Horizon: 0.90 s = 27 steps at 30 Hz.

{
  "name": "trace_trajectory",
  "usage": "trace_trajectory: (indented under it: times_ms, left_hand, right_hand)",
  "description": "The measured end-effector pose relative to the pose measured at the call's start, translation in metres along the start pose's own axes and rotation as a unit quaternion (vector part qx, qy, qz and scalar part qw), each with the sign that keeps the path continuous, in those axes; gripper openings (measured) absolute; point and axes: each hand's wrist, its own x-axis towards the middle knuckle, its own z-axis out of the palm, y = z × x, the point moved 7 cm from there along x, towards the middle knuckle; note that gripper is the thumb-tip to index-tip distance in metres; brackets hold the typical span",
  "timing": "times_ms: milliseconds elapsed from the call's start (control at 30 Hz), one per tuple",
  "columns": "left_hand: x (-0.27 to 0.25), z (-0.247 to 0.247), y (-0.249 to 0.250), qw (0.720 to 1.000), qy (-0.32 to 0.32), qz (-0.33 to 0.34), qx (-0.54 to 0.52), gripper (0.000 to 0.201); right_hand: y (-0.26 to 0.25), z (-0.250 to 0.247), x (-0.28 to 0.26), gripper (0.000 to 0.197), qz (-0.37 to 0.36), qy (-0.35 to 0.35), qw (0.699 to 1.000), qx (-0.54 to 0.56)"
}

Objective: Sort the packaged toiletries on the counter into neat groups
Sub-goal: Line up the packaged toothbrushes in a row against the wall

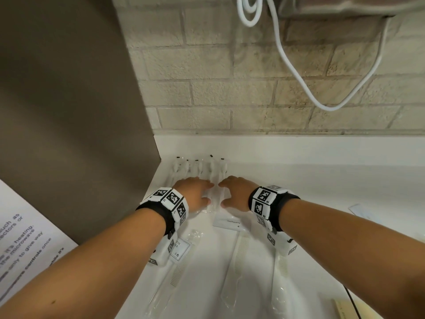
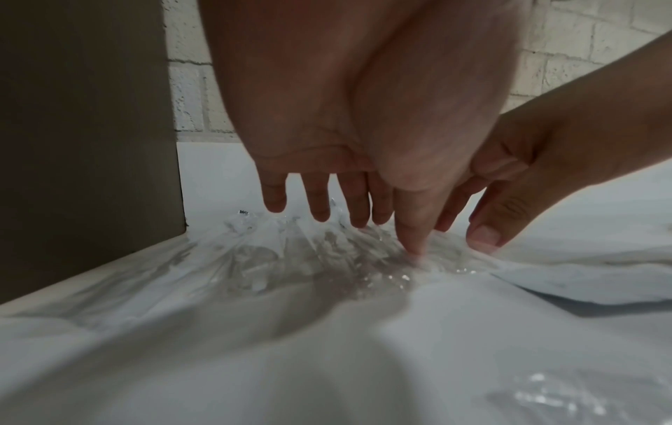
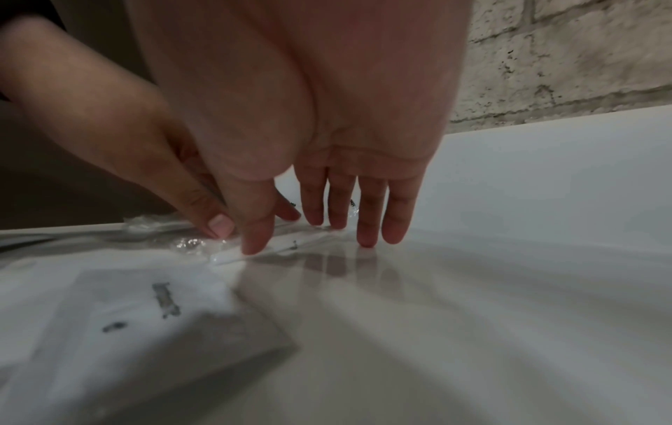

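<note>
A row of clear-wrapped toothbrushes (image 1: pixel 200 168) lies in the back left corner of the white counter (image 1: pixel 322 180). Both hands rest side by side on the near ends of these wrappers. My left hand (image 1: pixel 197 189) has straight fingers, and its thumb presses the crinkled plastic (image 2: pixel 276 247). My right hand (image 1: pixel 232 189) also lies flat, its fingertips (image 3: pixel 365 238) touching the counter and a wrapper (image 3: pixel 280 244). Just behind the hands sits a white toothpaste packet (image 1: pixel 226 223). Wrapped combs (image 1: pixel 234 268) lie nearer to me, between and under my forearms.
A brown cabinet side (image 1: pixel 69 111) walls off the left edge, and a brick wall (image 1: pixel 253 88) runs behind the counter. A white cable (image 1: pixel 299 77) hangs above. A printed sheet (image 1: pixel 23 238) is at the far left. Another flat packet (image 1: pixel 358 209) lies to the right.
</note>
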Motion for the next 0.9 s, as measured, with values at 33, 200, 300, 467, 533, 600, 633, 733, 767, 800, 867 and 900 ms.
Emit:
trace_trajectory:
  times_ms: [33, 200, 300, 467, 533, 600, 633, 733, 767, 800, 867, 900]
  left_hand:
    - [0.000, 0.000, 0.000, 1.000, -0.002, 0.000, -0.002, 0.059]
    - [0.002, 0.003, -0.003, 0.999, 0.001, -0.003, -0.036, 0.058]
    - [0.004, 0.004, -0.004, 0.999, 0.000, -0.009, -0.044, 0.058]
    - [0.002, -0.001, -0.011, 0.994, 0.019, -0.022, -0.108, 0.057]
    - [-0.006, -0.009, -0.014, 0.992, 0.042, -0.021, -0.119, 0.055]
    - [-0.020, -0.016, -0.015, 0.991, 0.055, -0.022, -0.122, 0.051]
    - [-0.028, -0.017, -0.016, 0.990, 0.061, -0.022, -0.122, 0.048]
    - [-0.058, -0.012, -0.025, 0.986, 0.079, -0.043, -0.138, 0.042]
    - [-0.070, -0.008, -0.029, 0.984, 0.083, -0.056, -0.149, 0.041]
    - [-0.081, -0.001, -0.033, 0.981, 0.077, -0.076, -0.158, 0.040]
    - [-0.101, 0.018, -0.039, 0.980, 0.040, -0.113, -0.158, 0.045]
    - [-0.109, 0.028, -0.039, 0.981, 0.016, -0.124, -0.145, 0.050]
  right_hand:
    - [0.000, 0.000, 0.000, 0.067, 0.000, 0.000, 1.000, 0.001]
    - [0.002, 0.000, -0.002, 0.068, -0.004, -0.003, 1.000, 0.005]
    - [0.003, 0.000, -0.003, 0.068, -0.006, -0.006, 1.000, 0.010]
    - [0.001, -0.008, -0.013, 0.078, -0.011, 0.006, 0.999, 0.040]
    - [0.002, -0.011, -0.020, 0.074, -0.007, 0.017, 0.999, 0.041]
    - [0.003, -0.010, -0.031, 0.061, -0.001, 0.019, 0.999, 0.031]
    - [0.002, -0.008, -0.037, 0.055, -0.001, 0.014, 1.000, 0.026]
    - [-0.006, 0.006, -0.057, 0.048, -0.008, -0.012, 1.000, 0.000]
    - [-0.008, 0.011, -0.063, 0.047, -0.008, -0.019, 1.000, -0.014]
    - [-0.009, 0.017, -0.069, 0.044, -0.008, -0.022, 0.999, -0.029]
    - [-0.010, 0.022, -0.078, 0.038, -0.008, -0.010, 0.999, -0.049]
    - [-0.010, 0.024, -0.083, 0.036, -0.004, 0.000, 0.999, -0.043]
